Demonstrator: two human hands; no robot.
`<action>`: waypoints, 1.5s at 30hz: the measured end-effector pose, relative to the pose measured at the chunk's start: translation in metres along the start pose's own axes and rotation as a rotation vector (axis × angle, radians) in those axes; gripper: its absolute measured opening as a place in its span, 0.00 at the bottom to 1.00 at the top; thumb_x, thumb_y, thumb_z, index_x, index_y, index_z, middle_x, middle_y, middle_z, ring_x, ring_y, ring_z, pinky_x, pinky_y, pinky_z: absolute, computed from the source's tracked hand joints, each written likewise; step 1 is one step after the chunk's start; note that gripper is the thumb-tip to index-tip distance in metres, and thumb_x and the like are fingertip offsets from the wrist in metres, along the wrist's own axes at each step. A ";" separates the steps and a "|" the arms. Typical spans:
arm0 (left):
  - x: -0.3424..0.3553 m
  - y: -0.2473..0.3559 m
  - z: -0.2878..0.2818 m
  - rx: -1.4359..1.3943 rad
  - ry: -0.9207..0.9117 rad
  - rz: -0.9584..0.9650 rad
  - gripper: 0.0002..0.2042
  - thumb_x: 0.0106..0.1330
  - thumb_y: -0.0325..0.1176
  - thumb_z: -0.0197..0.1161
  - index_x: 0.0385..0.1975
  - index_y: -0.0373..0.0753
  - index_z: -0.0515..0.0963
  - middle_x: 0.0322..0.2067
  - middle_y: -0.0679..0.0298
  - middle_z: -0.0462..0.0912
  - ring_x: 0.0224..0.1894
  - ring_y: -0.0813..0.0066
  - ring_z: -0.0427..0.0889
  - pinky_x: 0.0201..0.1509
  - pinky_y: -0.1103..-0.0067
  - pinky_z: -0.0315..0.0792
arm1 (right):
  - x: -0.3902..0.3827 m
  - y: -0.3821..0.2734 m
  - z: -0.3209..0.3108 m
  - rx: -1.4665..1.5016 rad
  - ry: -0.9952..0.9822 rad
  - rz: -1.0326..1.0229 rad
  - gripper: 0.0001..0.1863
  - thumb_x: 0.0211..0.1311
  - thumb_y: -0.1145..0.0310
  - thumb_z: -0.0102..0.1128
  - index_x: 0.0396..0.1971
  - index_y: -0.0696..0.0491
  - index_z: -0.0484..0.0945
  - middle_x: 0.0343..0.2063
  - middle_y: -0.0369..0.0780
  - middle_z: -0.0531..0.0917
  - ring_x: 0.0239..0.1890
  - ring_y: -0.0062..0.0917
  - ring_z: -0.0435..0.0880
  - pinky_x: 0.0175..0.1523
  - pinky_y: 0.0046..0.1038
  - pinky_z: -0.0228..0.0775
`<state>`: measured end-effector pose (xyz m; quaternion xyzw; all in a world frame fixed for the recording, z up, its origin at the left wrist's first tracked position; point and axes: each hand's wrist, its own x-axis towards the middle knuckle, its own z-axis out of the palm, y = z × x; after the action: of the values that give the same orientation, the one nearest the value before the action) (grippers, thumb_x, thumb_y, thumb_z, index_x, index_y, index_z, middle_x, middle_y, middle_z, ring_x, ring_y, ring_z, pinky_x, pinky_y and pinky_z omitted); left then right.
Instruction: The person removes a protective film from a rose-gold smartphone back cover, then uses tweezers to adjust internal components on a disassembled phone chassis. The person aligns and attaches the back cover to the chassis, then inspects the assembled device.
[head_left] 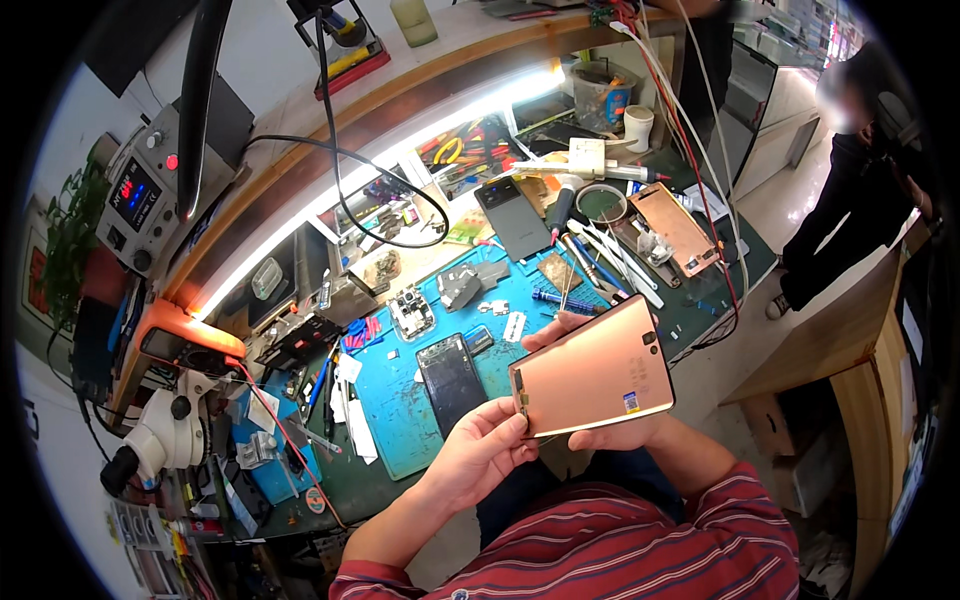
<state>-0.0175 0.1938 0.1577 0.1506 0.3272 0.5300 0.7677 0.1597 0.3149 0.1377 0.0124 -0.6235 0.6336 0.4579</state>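
Observation:
Held up in front of me is a phone screen (590, 370) with its flat copper-coloured back turned towards me. A small blue-and-white label sits near its lower right edge, and a short flex cable shows at the left end. My left hand (480, 445) pinches its lower left corner between thumb and fingers. Supporting it from underneath, my right hand (625, 435) wraps the panel, and its fingertips show past the upper left edge. Behind it, a dark phone (452, 380) lies on the blue work mat (385, 425).
A grey phone (515, 220) and a copper-coloured phone part (672, 230) lie farther back. Tweezers, a screwdriver (563, 208) and loose parts crowd the mat. A microscope (165, 425) and an orange meter (188, 335) stand left. Cables hang at right; a person (855, 180) stands beyond.

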 end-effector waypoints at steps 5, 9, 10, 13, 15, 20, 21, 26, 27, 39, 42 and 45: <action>0.002 -0.001 0.000 0.005 0.009 -0.001 0.09 0.73 0.32 0.58 0.48 0.37 0.74 0.42 0.65 0.81 0.43 0.78 0.79 0.48 0.78 0.76 | 0.000 -0.002 0.002 0.054 0.028 0.031 0.49 0.49 0.60 0.79 0.67 0.57 0.58 0.60 0.48 0.69 0.65 0.36 0.67 0.68 0.42 0.60; 0.002 -0.003 -0.001 0.022 0.022 0.004 0.09 0.72 0.32 0.58 0.47 0.37 0.75 0.42 0.66 0.81 0.42 0.79 0.79 0.47 0.78 0.76 | -0.001 -0.002 0.002 0.057 0.031 0.033 0.49 0.48 0.59 0.79 0.66 0.57 0.58 0.60 0.47 0.69 0.65 0.35 0.67 0.67 0.42 0.61; 0.003 -0.003 -0.001 0.027 0.029 0.001 0.09 0.72 0.32 0.58 0.47 0.37 0.75 0.42 0.66 0.81 0.42 0.79 0.79 0.47 0.78 0.76 | -0.001 -0.001 0.002 0.061 0.034 0.033 0.49 0.48 0.59 0.79 0.66 0.58 0.58 0.60 0.47 0.69 0.65 0.35 0.68 0.67 0.41 0.61; 0.003 -0.003 0.000 0.035 0.045 -0.001 0.09 0.72 0.32 0.59 0.47 0.37 0.75 0.43 0.66 0.81 0.42 0.79 0.79 0.47 0.79 0.76 | 0.000 -0.002 0.001 0.029 0.021 0.038 0.49 0.48 0.58 0.79 0.66 0.57 0.58 0.60 0.47 0.69 0.65 0.35 0.67 0.66 0.41 0.62; 0.003 -0.003 0.000 0.039 0.052 -0.001 0.09 0.72 0.32 0.59 0.47 0.37 0.75 0.43 0.66 0.81 0.43 0.79 0.79 0.48 0.79 0.76 | 0.000 -0.001 0.001 0.024 0.017 0.031 0.49 0.48 0.58 0.79 0.66 0.57 0.58 0.60 0.47 0.69 0.65 0.35 0.67 0.66 0.42 0.62; 0.002 -0.006 -0.007 0.035 0.005 0.017 0.11 0.72 0.31 0.59 0.50 0.37 0.73 0.45 0.62 0.81 0.46 0.76 0.80 0.51 0.76 0.76 | -0.002 0.002 -0.001 0.007 -0.011 0.037 0.53 0.48 0.58 0.78 0.69 0.56 0.53 0.60 0.47 0.68 0.65 0.35 0.67 0.66 0.42 0.62; 0.002 -0.007 -0.006 0.014 0.004 0.007 0.10 0.71 0.31 0.59 0.49 0.37 0.73 0.45 0.63 0.81 0.46 0.76 0.80 0.51 0.76 0.76 | -0.003 0.002 -0.003 -0.003 -0.025 0.039 0.54 0.48 0.58 0.78 0.70 0.56 0.51 0.60 0.46 0.68 0.65 0.35 0.67 0.67 0.42 0.62; 0.002 -0.009 -0.003 -0.051 -0.009 -0.041 0.10 0.71 0.30 0.59 0.49 0.38 0.74 0.45 0.64 0.81 0.46 0.76 0.80 0.51 0.76 0.75 | -0.011 0.002 -0.004 0.009 -0.020 0.035 0.58 0.47 0.54 0.78 0.71 0.54 0.47 0.61 0.47 0.67 0.65 0.35 0.68 0.66 0.41 0.63; 0.002 -0.012 -0.003 -0.024 -0.007 -0.042 0.10 0.72 0.31 0.59 0.49 0.37 0.74 0.44 0.64 0.80 0.45 0.77 0.79 0.50 0.77 0.75 | -0.013 -0.001 -0.004 0.001 -0.019 0.059 0.58 0.47 0.52 0.78 0.71 0.54 0.47 0.61 0.47 0.67 0.64 0.36 0.68 0.65 0.41 0.64; -0.055 -0.013 -0.015 0.468 -0.055 0.010 0.22 0.75 0.35 0.54 0.65 0.35 0.64 0.51 0.62 0.76 0.49 0.77 0.78 0.54 0.79 0.74 | -0.038 -0.017 -0.014 0.034 0.237 0.089 0.59 0.46 0.46 0.77 0.71 0.57 0.49 0.57 0.46 0.67 0.62 0.38 0.69 0.64 0.42 0.67; -0.072 0.008 -0.028 0.725 0.430 0.309 0.14 0.73 0.31 0.57 0.54 0.35 0.73 0.41 0.64 0.80 0.39 0.80 0.80 0.44 0.82 0.76 | -0.050 -0.027 -0.025 0.069 0.291 0.071 0.55 0.47 0.47 0.77 0.69 0.56 0.54 0.57 0.47 0.67 0.62 0.38 0.71 0.65 0.43 0.67; -0.076 0.027 -0.073 0.731 0.612 0.476 0.13 0.72 0.32 0.57 0.51 0.33 0.73 0.37 0.65 0.78 0.34 0.82 0.77 0.36 0.83 0.73 | -0.064 -0.033 -0.038 -0.005 0.198 0.106 0.48 0.49 0.49 0.76 0.64 0.57 0.60 0.57 0.47 0.67 0.61 0.39 0.72 0.64 0.43 0.67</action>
<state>-0.1020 0.1269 0.1454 0.3167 0.6563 0.5607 0.3931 0.2374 0.3030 0.1173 -0.0847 -0.5765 0.6535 0.4831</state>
